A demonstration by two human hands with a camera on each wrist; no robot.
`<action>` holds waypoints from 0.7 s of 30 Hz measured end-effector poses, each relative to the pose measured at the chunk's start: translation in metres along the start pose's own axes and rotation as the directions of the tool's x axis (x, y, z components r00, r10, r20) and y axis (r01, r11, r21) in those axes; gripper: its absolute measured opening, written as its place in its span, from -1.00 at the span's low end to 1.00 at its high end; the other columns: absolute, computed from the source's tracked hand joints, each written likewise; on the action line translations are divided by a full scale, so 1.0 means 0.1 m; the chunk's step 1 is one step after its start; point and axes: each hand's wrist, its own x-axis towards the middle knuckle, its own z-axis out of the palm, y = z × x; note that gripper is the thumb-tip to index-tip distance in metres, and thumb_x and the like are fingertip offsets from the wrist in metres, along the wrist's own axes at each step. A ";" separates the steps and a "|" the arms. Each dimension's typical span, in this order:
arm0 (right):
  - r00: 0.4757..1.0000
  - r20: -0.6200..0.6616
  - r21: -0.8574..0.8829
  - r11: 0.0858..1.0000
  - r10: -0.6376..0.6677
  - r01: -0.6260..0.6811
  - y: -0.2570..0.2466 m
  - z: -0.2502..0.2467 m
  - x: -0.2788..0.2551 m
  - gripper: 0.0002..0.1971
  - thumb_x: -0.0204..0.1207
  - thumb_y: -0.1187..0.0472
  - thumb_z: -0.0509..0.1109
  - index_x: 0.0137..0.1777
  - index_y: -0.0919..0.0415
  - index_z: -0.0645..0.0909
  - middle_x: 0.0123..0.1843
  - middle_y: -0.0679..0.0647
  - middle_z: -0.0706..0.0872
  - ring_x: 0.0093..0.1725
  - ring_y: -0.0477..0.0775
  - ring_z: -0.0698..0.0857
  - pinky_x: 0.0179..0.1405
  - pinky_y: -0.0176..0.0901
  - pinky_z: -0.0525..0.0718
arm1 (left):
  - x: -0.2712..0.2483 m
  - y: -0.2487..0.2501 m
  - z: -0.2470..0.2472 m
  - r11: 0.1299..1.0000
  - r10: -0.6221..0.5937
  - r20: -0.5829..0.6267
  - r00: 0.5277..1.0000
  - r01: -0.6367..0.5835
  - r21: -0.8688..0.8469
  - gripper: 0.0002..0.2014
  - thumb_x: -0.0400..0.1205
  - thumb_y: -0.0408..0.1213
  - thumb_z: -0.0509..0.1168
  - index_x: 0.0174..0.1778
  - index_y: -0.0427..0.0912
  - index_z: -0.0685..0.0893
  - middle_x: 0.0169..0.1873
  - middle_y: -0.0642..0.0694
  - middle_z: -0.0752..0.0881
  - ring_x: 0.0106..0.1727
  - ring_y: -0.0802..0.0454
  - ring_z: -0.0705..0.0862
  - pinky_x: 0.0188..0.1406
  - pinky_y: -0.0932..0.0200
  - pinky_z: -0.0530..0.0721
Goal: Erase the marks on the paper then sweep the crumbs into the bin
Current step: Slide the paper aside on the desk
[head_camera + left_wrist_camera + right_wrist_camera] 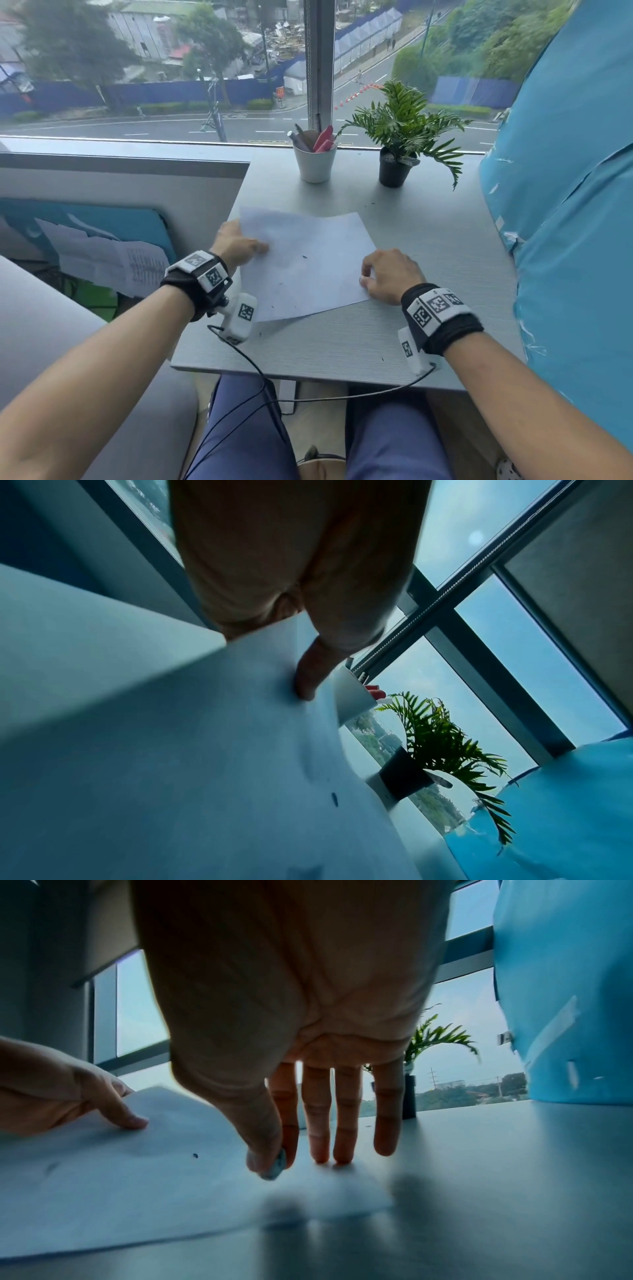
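Note:
A white sheet of paper lies askew on the grey table. Small dark crumbs sit on it, and a few lie on the table near its front corner. My left hand pinches the sheet's left edge, thumb on top and fingers beneath, so that edge curls up. At the sheet's right corner my right hand pinches a small pale eraser between thumb and forefinger. Its other fingers point straight down, tips at the sheet. No bin shows in any view.
At the back of the table by the window stand a white cup of pens and a black potted plant. A blue-covered bulk hems in the right side. A grey partition borders the left.

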 end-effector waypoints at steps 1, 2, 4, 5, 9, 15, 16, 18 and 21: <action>1.000 -0.001 0.019 1.000 -0.015 0.015 -0.05 0.00 0.00 -0.88 0.50 0.00 0.43 -0.05 -0.01 0.73 0.04 0.05 0.77 0.05 0.14 0.72 0.00 -0.10 0.59 | -0.04 0.00 -0.06 0.999 0.031 -0.022 0.999 -0.031 -0.020 -0.71 0.41 -0.63 0.53 -0.11 -0.16 0.79 -0.08 -0.16 0.84 -0.09 -0.09 0.79 -0.08 0.00 0.83; 1.000 -0.011 0.037 0.999 -0.022 0.023 -0.09 -0.02 -0.01 -0.88 0.51 0.00 0.43 -0.04 -0.02 0.72 0.04 0.04 0.77 0.06 0.14 0.72 -0.01 -0.10 0.59 | -0.09 0.04 -0.12 0.997 0.069 -0.030 0.997 -0.070 -0.037 -0.76 0.45 -0.58 0.55 -0.07 -0.21 0.80 -0.09 -0.19 0.84 -0.14 -0.07 0.79 -0.14 0.03 0.84; 0.998 -0.055 0.077 0.997 -0.013 0.017 -0.13 -0.10 0.01 -0.87 0.51 -0.02 0.43 -0.03 -0.03 0.72 0.05 0.03 0.77 0.08 0.12 0.72 0.02 -0.08 0.62 | -0.16 0.15 -0.26 0.986 0.159 -0.031 0.987 -0.161 -0.045 -0.81 0.50 -0.48 0.56 0.01 -0.30 0.80 -0.12 -0.18 0.85 -0.23 0.03 0.80 -0.26 0.16 0.80; 0.996 -0.086 0.105 0.994 -0.003 0.012 -0.13 -0.16 0.04 -0.87 0.50 -0.03 0.42 -0.04 -0.04 0.72 0.06 0.03 0.77 0.09 0.11 0.72 0.06 -0.05 0.65 | -0.19 0.22 -0.33 0.978 0.201 -0.020 0.979 -0.202 -0.056 -0.81 0.51 -0.46 0.55 0.03 -0.31 0.80 -0.13 -0.15 0.86 -0.24 0.09 0.80 -0.28 0.21 0.78; 0.968 -0.250 0.236 0.971 0.023 0.038 -0.12 -0.50 0.15 -0.86 0.48 -0.02 0.45 -0.09 0.00 0.75 0.13 0.07 0.78 0.20 0.15 0.68 0.23 -0.04 0.58 | -0.28 0.49 -0.55 0.932 0.361 0.044 0.932 -0.359 -0.050 -0.77 0.56 -0.44 0.48 0.12 -0.41 0.77 -0.10 -0.01 0.85 -0.16 0.13 0.84 -0.12 0.31 0.74; 0.951 -0.304 0.546 0.829 0.063 0.120 -0.12 -0.89 0.24 -0.80 0.36 -0.01 0.60 -0.09 0.05 0.82 0.10 0.03 0.79 0.17 0.01 0.68 0.26 -0.14 0.57 | -0.38 0.71 -0.69 0.843 0.535 0.037 0.844 -0.531 -0.081 -0.77 0.59 -0.46 0.44 0.14 -0.45 0.75 -0.03 -0.04 0.84 -0.06 0.04 0.85 -0.02 0.25 0.76; 0.955 -0.287 0.590 0.799 0.071 0.117 -0.12 -0.90 0.24 -0.79 0.35 -0.02 0.62 -0.09 0.06 0.83 0.09 0.04 0.79 0.16 -0.01 0.69 0.25 -0.15 0.57 | -0.40 0.73 -0.70 0.837 0.546 0.048 0.836 -0.543 -0.070 -0.78 0.59 -0.42 0.45 0.12 -0.41 0.77 -0.03 -0.05 0.85 -0.02 0.01 0.85 0.01 0.21 0.77; 0.944 -0.302 0.666 0.737 0.131 0.111 -0.13 -0.88 0.22 -0.79 0.34 0.00 0.64 -0.10 0.07 0.83 0.03 0.05 0.83 0.10 -0.03 0.73 0.20 -0.15 0.62 | -0.43 0.75 -0.72 0.827 0.563 0.061 0.824 -0.560 -0.054 -0.81 0.59 -0.37 0.47 0.09 -0.34 0.81 -0.02 -0.08 0.86 0.05 -0.06 0.84 0.08 0.09 0.77; 0.916 -0.354 0.693 0.711 0.189 0.121 -0.16 -0.89 0.18 -0.78 0.34 0.02 0.64 -0.09 0.10 0.83 -0.06 0.05 0.84 -0.05 -0.09 0.78 0.04 -0.23 0.69 | -0.44 0.76 -0.72 0.831 0.553 0.010 0.833 -0.551 -0.081 -0.80 0.60 -0.37 0.47 0.10 -0.37 0.80 -0.02 -0.09 0.86 0.04 -0.09 0.85 0.06 0.02 0.79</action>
